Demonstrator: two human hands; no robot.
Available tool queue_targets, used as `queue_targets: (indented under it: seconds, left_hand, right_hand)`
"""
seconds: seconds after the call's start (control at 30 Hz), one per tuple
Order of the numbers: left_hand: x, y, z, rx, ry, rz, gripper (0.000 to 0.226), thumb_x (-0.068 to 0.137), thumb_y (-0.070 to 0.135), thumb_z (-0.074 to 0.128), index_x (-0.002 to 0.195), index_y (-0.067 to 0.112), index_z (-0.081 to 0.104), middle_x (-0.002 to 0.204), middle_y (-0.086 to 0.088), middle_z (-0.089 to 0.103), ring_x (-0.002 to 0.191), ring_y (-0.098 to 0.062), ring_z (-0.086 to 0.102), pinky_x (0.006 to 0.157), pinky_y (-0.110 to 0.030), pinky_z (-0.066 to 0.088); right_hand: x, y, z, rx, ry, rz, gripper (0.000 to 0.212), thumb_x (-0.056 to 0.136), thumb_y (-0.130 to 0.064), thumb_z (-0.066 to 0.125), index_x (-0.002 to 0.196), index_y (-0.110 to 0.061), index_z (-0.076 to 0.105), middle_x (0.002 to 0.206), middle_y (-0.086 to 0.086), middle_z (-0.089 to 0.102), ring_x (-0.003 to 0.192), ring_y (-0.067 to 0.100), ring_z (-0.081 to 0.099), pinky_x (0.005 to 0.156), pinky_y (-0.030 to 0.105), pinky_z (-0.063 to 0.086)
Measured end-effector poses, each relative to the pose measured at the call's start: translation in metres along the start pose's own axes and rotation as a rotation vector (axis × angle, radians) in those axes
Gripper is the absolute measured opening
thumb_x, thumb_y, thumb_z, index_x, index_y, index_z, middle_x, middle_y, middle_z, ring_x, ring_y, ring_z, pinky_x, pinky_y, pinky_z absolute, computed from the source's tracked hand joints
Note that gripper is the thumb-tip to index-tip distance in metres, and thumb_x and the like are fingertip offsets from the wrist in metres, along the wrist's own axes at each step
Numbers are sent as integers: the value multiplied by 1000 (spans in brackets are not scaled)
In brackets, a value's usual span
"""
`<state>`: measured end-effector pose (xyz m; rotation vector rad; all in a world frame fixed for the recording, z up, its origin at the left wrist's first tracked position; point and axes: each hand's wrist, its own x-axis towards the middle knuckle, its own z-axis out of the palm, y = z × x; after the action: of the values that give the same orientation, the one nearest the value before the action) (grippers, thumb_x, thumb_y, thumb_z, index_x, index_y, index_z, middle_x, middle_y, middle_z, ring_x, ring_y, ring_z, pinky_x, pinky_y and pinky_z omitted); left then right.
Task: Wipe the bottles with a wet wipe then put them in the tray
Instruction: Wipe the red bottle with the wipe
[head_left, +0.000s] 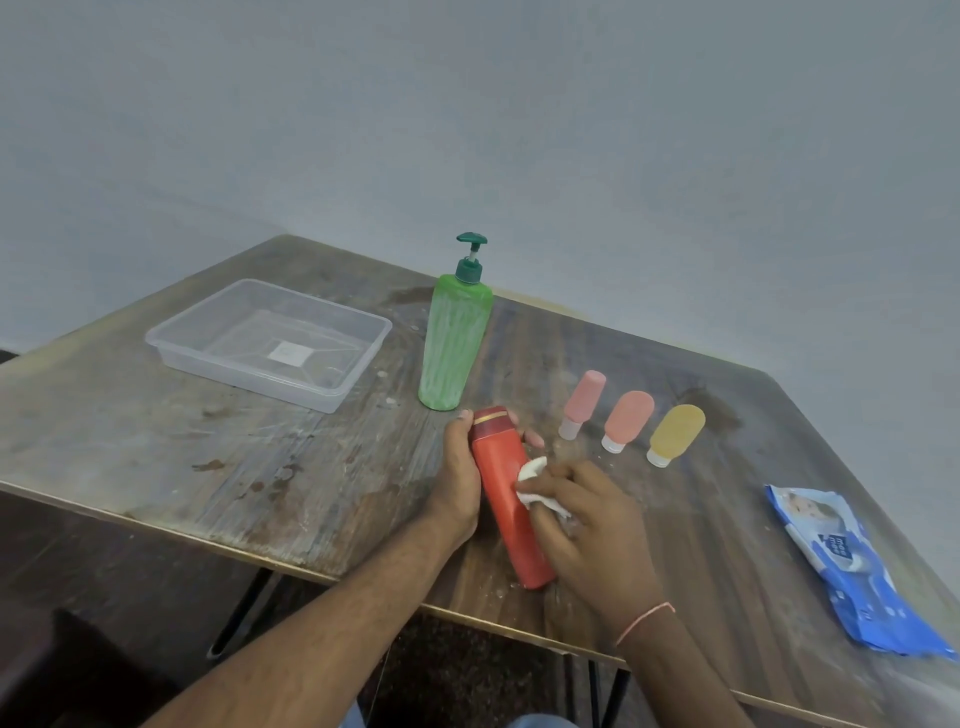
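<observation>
Here, left hand (460, 467) curled round red bottle (506, 499), right hand (587, 514) pinching wet wipe (532, 480) (against it).

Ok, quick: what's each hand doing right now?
Left hand: grips the red bottle near its cap.
Right hand: pinches the white wipe against the bottle.

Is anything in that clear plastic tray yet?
Empty: the clear plastic tray holds no bottles; only a white label shows through its base.
</observation>
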<state>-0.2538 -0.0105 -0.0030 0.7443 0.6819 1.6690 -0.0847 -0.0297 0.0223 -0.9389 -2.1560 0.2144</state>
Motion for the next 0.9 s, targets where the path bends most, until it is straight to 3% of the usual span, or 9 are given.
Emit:
queue_targets:
  seconds: [0.07,0.2,0.33,0.47,0.6,0.73,0.9]
  left_hand:
    - [0,0,1,-4,21,-13,58,99,53,26,96,12,66,94,-15,71,83,-28,67,78,-40,55]
    - [1,-1,0,11,111,-45,68,108,47,20,89,13,76,83,-14,74,80,-25,72,76,-35,59]
    - [2,-1,-4,-12,129,-65,67,107,51,22,90,16,77,86,-13,73,80,-25,71,79,-39,56]
    - [4,-3,-5,-27,93,-41,60,104,51,25,95,13,71,87,-12,69,77,-26,65,74,-38,54]
    - [3,-2,-6,-1,46,-27,60,95,58,32,103,11,69,92,-15,67,75,-28,65,76,-41,54]
    - [0,-1,-4,20,32,-1,60,102,53,27,105,9,66,91,-15,66,74,-28,65,73,-40,55]
    - [3,0,-7,21,78,2,60,93,59,34,102,12,70,92,-15,68,78,-28,63,78,-44,50]
  right_hand:
    - [9,-8,6,-3,0,-37,26,93,-29,64,111,-33,83,109,-13,67,100,6,65,83,20,52]
    - [31,-15,14,-56,-2,-106,28,96,-27,63,118,-27,81,107,-5,67,97,17,66,78,37,57]
    - [26,-14,10,-73,-42,-155,32,95,-29,62,121,-28,80,112,-5,68,100,19,66,80,40,58]
    - [-5,-2,0,-73,-94,-137,28,97,-32,65,121,-30,80,116,-9,67,104,14,65,82,37,58]
    - [-44,11,-7,-28,-73,-91,31,93,-18,73,120,-32,80,114,-13,66,100,8,67,78,29,57]
    - [-62,10,-14,-8,-51,-68,36,87,-9,77,116,-29,82,107,-14,65,94,3,65,78,15,48]
    - [-54,13,-1,-8,-47,-34,29,93,-17,73,118,-30,81,112,-13,66,99,6,67,78,23,55]
